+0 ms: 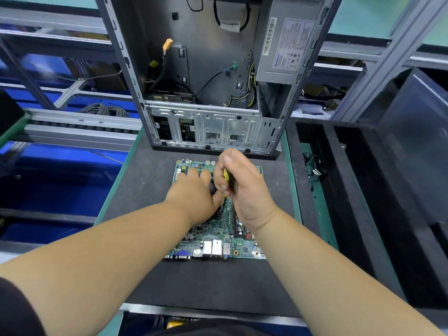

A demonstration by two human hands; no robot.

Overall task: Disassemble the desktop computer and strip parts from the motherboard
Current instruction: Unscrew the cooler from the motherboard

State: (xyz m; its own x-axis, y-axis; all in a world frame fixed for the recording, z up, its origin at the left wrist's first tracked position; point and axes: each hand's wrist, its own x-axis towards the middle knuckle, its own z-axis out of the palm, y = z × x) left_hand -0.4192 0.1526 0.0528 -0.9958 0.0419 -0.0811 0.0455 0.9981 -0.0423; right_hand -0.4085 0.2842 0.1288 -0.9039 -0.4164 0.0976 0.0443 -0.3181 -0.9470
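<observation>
Nearest the camera, two bare forearms reach forward over a dark mat that covers the bench top. On that mat lies the motherboard, green and flat, its rear port block facing the person: a blue connector, silver sockets and small capacitors line its near edge.

Over the middle of the motherboard the left hand lies palm down, fingers stretched forward and resting on the board's far-left part, the thumb tucked toward the other hand. Just right of it, the right hand is curled into a fist round a screwdriver with a yellow and black handle, held upright, its tip hidden between the two hands. What lies directly under the hands cannot be made out.

Beyond the motherboard's far edge stands the computer case, open toward the camera, on the same mat. Inside it, at upper right, sits the grey power supply with a label; loose black and yellow cables hang in the cavity, and an orange plug dangles at upper left.

Right of the motherboard sit black bins; left of it, blue crates below a metal rail.
</observation>
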